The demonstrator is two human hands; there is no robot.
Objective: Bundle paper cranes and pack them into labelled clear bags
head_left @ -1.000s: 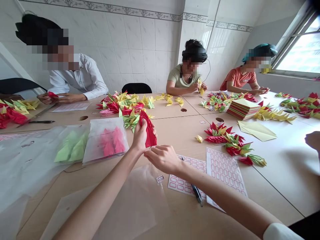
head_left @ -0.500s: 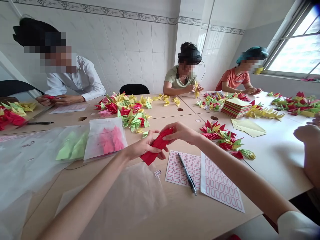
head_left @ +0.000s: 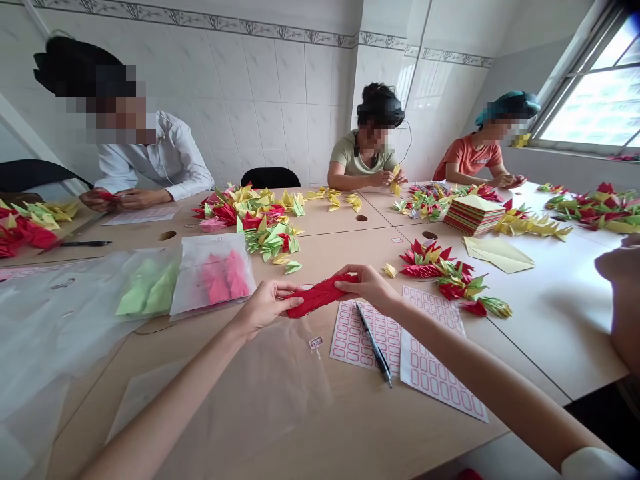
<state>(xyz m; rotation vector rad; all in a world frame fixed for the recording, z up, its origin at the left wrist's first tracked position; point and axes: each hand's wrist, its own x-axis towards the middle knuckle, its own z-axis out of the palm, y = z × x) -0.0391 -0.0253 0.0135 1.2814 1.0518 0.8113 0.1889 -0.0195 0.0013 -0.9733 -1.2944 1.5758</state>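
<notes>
A red folded-paper bundle (head_left: 318, 297) stretches between my two hands above the table. My left hand (head_left: 267, 303) pinches its left end, and my right hand (head_left: 367, 285) grips the right end from above. Whether it is one piece or several nested together, I cannot tell. Beneath my hands lie a clear plastic bag (head_left: 260, 393) with a small label, and a sheet of red-outlined stickers (head_left: 345, 337) with a pen (head_left: 374, 347) across it. A second sticker sheet (head_left: 440, 363) is partly behind my right forearm.
Plastic bags with green folded paper (head_left: 149, 287) and pink folded paper (head_left: 225, 275) lie at left. Colourful folded-paper pieces (head_left: 250, 213) are heaped farther back, near a square paper stack (head_left: 474, 215). Several people sit around the table.
The red bundle has turned from a steep slant to nearly level. My hands have moved apart to its two ends, and my right hand has come lower.
</notes>
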